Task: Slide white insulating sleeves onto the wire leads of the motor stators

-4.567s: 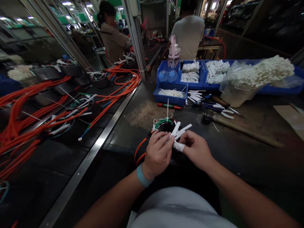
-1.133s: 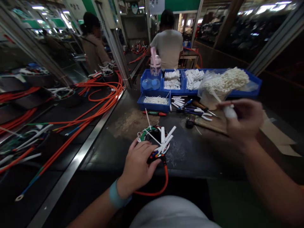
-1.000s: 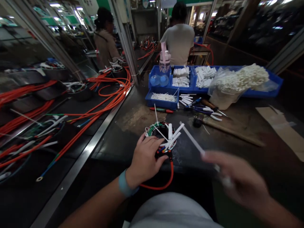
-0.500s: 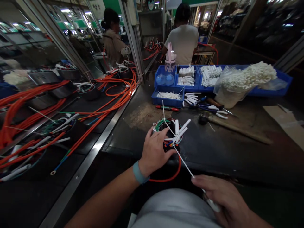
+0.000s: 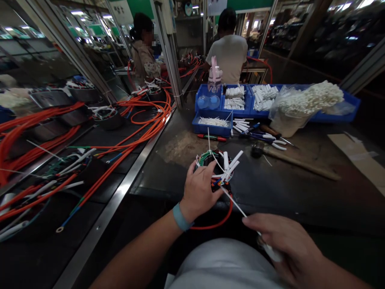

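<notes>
A ring-shaped motor stator (image 5: 207, 155) with wire leads sits near the front edge of the dark bench. White sleeves (image 5: 234, 160) stick up from its right side. My left hand (image 5: 199, 185) is curled over the left and near side of the stator, with the thumb close to the wires. A thin white cord (image 5: 236, 204) runs taut from the near rim down to my right hand (image 5: 281, 237), whose fingers are closed on it. Under those fingers is a pale, blurred object (image 5: 273, 253) that I cannot make out. The cord's other end (image 5: 209, 138) rises loose above the stator.
Blue bins (image 5: 213, 127) hold white cords and sleeves. A red marker (image 5: 211, 137), pliers (image 5: 269, 136) and a hammer (image 5: 296, 161) lie behind. Orange cables (image 5: 144, 132) and more stators (image 5: 106, 117) fill the left bench. Two people (image 5: 230, 52) sit beyond.
My right hand stays low at the right with the cord still stretched. My left hand keeps its place on the stator. The whole view has shifted slightly.
</notes>
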The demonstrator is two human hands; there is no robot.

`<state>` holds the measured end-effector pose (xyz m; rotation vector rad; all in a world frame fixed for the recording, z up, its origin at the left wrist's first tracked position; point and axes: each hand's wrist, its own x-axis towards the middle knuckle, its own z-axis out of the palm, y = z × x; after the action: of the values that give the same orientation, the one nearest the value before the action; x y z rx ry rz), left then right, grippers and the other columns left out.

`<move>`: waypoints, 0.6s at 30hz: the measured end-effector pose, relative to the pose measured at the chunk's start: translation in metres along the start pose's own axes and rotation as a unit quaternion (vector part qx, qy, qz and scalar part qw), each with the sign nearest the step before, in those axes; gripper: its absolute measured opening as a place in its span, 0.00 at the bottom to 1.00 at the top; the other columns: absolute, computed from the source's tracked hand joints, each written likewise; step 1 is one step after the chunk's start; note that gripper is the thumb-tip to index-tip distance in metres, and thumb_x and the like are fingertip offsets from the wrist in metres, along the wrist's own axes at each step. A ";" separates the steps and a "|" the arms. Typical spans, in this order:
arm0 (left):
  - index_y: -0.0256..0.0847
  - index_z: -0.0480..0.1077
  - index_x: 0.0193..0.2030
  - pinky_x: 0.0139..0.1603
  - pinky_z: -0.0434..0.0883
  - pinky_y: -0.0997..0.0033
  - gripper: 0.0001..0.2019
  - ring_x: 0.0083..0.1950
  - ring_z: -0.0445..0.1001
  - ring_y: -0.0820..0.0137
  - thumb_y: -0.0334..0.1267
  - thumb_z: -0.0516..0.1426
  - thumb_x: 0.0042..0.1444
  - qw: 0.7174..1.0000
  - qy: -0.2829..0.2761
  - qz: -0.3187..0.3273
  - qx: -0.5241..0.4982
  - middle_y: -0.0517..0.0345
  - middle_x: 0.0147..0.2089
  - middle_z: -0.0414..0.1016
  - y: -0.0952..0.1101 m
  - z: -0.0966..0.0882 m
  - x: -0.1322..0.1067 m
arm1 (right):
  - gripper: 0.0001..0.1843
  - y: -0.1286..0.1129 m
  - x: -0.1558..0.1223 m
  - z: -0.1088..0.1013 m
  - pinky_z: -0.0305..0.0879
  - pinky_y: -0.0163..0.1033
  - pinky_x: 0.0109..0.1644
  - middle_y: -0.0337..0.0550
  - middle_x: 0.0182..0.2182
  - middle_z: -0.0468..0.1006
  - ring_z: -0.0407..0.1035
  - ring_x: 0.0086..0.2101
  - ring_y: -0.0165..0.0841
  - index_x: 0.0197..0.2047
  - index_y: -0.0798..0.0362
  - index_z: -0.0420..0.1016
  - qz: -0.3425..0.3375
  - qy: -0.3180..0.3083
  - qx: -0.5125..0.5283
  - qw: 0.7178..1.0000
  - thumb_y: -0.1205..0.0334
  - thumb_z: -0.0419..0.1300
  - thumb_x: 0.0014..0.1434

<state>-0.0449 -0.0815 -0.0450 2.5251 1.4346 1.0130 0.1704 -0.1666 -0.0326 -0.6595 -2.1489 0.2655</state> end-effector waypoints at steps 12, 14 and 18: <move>0.37 0.55 0.60 0.65 0.52 0.51 0.39 0.46 0.72 0.62 0.44 0.67 0.43 1.000 -0.002 -0.004 -0.002 0.57 0.39 0.76 0.001 0.000 0.001 | 0.11 0.000 -0.013 0.004 0.72 0.38 0.47 0.49 0.43 0.78 0.73 0.45 0.35 0.46 0.51 0.63 0.028 0.003 0.019 0.999 0.66 0.49 0.60; 0.37 0.55 0.60 0.65 0.52 0.52 0.39 0.45 0.72 0.63 0.44 0.67 0.43 1.000 -0.002 -0.002 -0.003 0.58 0.39 0.75 0.001 0.000 0.001 | 0.10 -0.001 -0.013 0.004 0.72 0.39 0.46 0.48 0.42 0.78 0.73 0.44 0.35 0.46 0.50 0.64 0.035 0.016 0.017 0.999 0.64 0.49 0.61; 0.37 0.55 0.60 0.65 0.52 0.52 0.39 0.45 0.72 0.63 0.44 0.66 0.44 1.000 0.001 -0.003 -0.003 0.58 0.39 0.75 0.000 0.000 0.001 | 0.13 0.002 -0.018 0.004 0.71 0.39 0.47 0.50 0.44 0.77 0.72 0.46 0.35 0.49 0.51 0.63 0.022 -0.002 0.025 0.999 0.67 0.48 0.61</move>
<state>-0.0441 -0.0802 -0.0446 2.5160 1.4366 1.0183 0.1765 -0.1746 -0.0476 -0.6785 -2.1261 0.3426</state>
